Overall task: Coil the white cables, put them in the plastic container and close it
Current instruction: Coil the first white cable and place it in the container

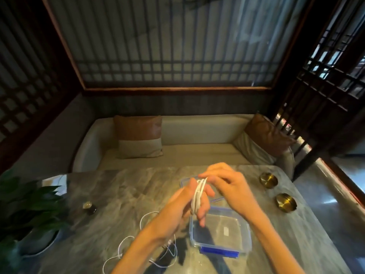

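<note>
Left grip (182, 207) holds white cable coil (196, 197) looped round its fingers; right grip (229, 184) pinches the coil's top. Open plastic container (249, 234) just beneath.

Left hand (187, 202): raised over the table (118, 194), cable coil (196, 198) looped round its fingers.
Right hand (225, 184): fingertips pinch the coil's top.
Container (249, 234): clear, open, near right, below the hands.
Lid (184, 181): just beyond, partly hidden.
Loose cables (145, 215): near left on the table.

Clear glossy plastic container (245, 230); polished marble-look table (126, 192); shiny brass dishes (285, 202).
</note>
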`<state>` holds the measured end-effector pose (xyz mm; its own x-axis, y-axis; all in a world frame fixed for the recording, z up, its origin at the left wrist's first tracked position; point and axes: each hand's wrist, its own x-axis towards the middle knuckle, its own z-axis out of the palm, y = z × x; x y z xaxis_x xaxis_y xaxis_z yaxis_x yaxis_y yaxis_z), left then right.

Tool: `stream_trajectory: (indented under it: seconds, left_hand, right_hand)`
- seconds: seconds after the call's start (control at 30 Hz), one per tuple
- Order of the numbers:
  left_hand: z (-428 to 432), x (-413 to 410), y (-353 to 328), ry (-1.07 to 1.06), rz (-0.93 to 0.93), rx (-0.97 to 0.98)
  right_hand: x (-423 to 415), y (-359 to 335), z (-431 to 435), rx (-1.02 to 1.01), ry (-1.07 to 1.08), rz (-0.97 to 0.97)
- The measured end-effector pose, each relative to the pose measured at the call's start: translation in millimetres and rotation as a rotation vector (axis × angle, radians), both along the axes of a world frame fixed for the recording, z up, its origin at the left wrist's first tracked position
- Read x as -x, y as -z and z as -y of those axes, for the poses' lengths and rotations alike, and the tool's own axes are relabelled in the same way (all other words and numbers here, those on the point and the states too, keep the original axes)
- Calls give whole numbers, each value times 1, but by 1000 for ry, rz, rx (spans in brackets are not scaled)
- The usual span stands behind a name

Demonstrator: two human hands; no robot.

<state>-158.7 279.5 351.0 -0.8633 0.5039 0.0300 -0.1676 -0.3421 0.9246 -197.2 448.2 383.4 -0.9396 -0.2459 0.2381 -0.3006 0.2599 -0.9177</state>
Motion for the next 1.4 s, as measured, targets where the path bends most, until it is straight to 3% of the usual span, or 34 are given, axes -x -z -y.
stream_trajectory:
  seconds: [0.1,0.2,0.33,0.43,0.53,0.6,0.67,0.9,1.07,1.2,1.4]
  left_hand:
    - [9,-1,-21,-63,31,-227]
    - [14,5,-24,-251,185,-466]
    - [22,22,-16,-477,225,-475]
    - [21,23,-7,-511,231,-311]
    - [19,16,-3,-523,153,-88]
    - [19,11,-7,-482,86,35]
    - [18,6,-11,-416,60,88]
    - [10,-10,-22,-191,11,65]
    - [11,-21,-29,-44,70,80]
    - [13,-28,-33,-111,22,0]
    - [21,-25,-24,-137,69,-37]
  right_hand:
    - [-19,22,21,183,-54,266]
    - [-34,27,35,290,-87,377]
    - [-47,29,52,323,-59,458]
    - [-47,23,45,109,-49,474]
    - [-50,17,24,-230,91,299]
    - [-53,1,13,-257,318,-11]
    - [-52,-10,12,-249,353,-219]
    - [-29,-6,16,-313,193,-230]
    - [-20,-7,27,-346,147,-485]
    - [-22,6,39,-100,141,-273]
    - [-47,19,44,235,39,284]
